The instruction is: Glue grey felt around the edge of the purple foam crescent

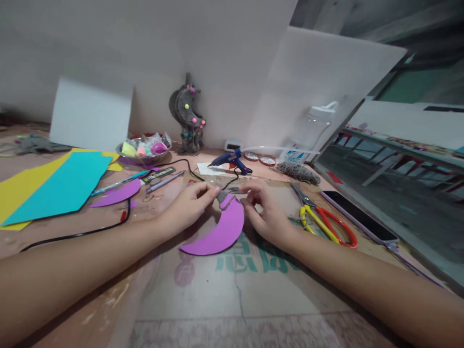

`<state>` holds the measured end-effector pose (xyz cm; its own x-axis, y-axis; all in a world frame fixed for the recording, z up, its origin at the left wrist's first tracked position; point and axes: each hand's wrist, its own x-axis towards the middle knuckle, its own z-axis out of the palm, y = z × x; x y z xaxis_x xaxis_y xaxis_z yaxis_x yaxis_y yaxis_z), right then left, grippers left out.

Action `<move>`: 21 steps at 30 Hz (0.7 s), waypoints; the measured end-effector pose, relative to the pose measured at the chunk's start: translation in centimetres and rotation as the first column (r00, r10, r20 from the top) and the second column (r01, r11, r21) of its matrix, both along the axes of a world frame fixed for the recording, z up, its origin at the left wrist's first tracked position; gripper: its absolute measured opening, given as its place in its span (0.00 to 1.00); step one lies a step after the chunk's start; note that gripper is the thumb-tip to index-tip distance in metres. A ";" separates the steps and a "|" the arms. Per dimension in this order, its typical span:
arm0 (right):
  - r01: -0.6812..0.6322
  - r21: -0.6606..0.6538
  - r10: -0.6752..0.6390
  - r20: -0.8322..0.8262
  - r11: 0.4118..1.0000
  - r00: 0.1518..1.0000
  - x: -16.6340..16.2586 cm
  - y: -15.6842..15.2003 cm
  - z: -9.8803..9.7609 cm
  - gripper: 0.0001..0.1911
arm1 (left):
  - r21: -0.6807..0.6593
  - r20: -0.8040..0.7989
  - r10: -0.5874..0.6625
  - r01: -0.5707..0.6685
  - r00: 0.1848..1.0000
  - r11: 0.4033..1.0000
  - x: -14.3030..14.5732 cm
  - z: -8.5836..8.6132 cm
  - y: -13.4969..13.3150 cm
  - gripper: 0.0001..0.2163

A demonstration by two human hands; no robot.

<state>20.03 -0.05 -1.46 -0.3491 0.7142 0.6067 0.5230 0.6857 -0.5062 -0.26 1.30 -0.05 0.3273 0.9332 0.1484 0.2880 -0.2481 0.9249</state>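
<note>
A purple foam-sheet crescent moon (221,234) lies over the mat, its upper end wrapped with grey yarn (227,200). My left hand (195,205) pinches that wrapped tip between thumb and fingers. Close by the crescent's right edge is my right hand (266,215), its fingers curled and closed; whatever they may hold is too small to make out. A thin strand of yarn (239,302) trails down the mat below the crescent. Behind the hands, a blue hot glue gun (230,160) rests beside a white paper piece.
Scissors (322,217) and a phone (358,216) lie to the right, a grey yarn bundle (297,172) and clear bottle (308,133) behind. Left are coloured sheets (58,186), pens and a bowl (144,157) of clay packs. A yarn-wrapped moon ornament (186,113) stands at the back.
</note>
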 end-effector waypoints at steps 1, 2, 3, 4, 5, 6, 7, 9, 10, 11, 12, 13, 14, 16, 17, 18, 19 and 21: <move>0.013 -0.042 -0.015 -0.035 0.999 0.999 0.0 0.0 0.1 0.13 | 0.003 0.002 -0.003 0.003 1.000 1.000 0.0 -0.1 0.0 0.15; 0.001 -0.117 -0.009 -0.068 0.993 0.998 0.0 0.0 0.2 0.16 | 0.011 0.006 -0.007 0.007 1.000 1.000 -0.1 -0.2 0.1 0.15; -0.037 -0.213 0.015 -0.104 0.976 0.994 0.0 0.0 0.3 0.18 | 0.023 0.011 -0.012 0.012 1.000 1.000 -0.1 -0.2 0.1 0.15; -0.089 -0.311 0.046 -0.144 0.946 0.988 -0.1 0.1 0.4 0.20 | 0.038 0.017 -0.020 0.019 1.000 0.999 -0.1 -0.3 0.2 0.15; -0.140 -0.399 0.072 -0.181 0.906 0.981 -0.1 0.1 0.5 0.22 | 0.049 0.019 -0.028 0.027 0.999 0.998 -0.1 -0.4 0.2 0.14; -0.179 -0.465 0.086 -0.214 0.867 0.973 -0.2 0.1 0.5 0.23 | 0.055 0.022 -0.038 0.037 0.999 0.998 -0.1 -0.4 0.2 0.14; -0.201 -0.510 0.087 -0.239 0.836 0.967 -0.2 0.1 0.6 0.23 | 0.055 0.026 -0.046 0.044 0.999 0.997 -0.1 -0.5 0.2 0.14; -0.216 -0.562 0.075 -0.263 0.799 0.962 -0.3 0.2 0.7 0.22 | 0.046 0.027 -0.046 0.044 0.999 0.998 -0.1 -0.5 0.3 0.14; -0.219 -0.576 0.069 -0.271 0.787 0.960 -0.4 0.3 0.7 0.21 | 0.040 0.022 -0.039 0.038 0.999 0.998 -0.2 -0.6 0.3 0.15; -0.222 -0.586 0.063 -0.279 0.779 0.958 -0.4 0.4 0.6 0.20 | 0.037 0.016 -0.028 0.028 0.999 0.999 -0.2 -0.6 0.4 0.15; -0.217 -0.594 0.053 -0.280 0.775 0.958 -0.5 0.4 0.6 0.19 | 0.036 0.011 -0.016 0.015 1.000 0.999 -0.2 -0.6 0.4 0.15; -0.199 -0.599 0.039 -0.270 0.775 0.962 -0.5 0.4 0.6 0.18 | 0.038 0.007 -0.002 0.002 1.000 0.999 -0.2 -0.6 0.4 0.15; -0.171 -0.599 0.020 -0.251 0.782 0.968 -0.5 0.4 0.6 0.16 | 0.040 0.004 0.011 -0.011 1.000 0.999 -0.2 -0.7 0.5 0.15; -0.113 -0.578 -0.013 -0.209 0.809 0.978 -0.5 0.3 0.6 0.14 | 0.042 0.005 0.025 -0.026 1.000 0.999 -0.2 -0.7 0.5 0.14; -0.093 -0.557 -0.023 -0.197 0.825 0.980 -0.5 0.3 0.7 0.14 | 0.042 0.006 0.028 -0.028 1.000 0.999 -0.2 -0.7 0.5 0.14; -0.080 -0.541 -0.029 -0.191 0.837 0.981 -0.5 0.3 0.7 0.14 | 0.041 0.007 0.027 -0.027 1.000 0.999 -0.1 -0.6 0.5 0.14; -0.077 -0.538 -0.033 -0.191 0.840 0.981 -0.5 0.2 0.7 0.13 | 0.040 0.007 0.026 -0.026 1.000 0.999 -0.1 -0.6 0.4 0.14; -0.082 -0.574 -0.040 -0.196 0.815 0.980 -0.5 0.2 0.7 0.12 | 0.043 0.000 0.018 -0.018 1.000 0.999 -0.1 -0.5 0.3 0.14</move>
<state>19.54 0.16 -0.80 -0.2897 0.9467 0.1410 0.3636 0.2451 -0.8987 -0.34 1.64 -0.55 0.3110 0.9316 0.1883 0.2928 -0.2824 0.9135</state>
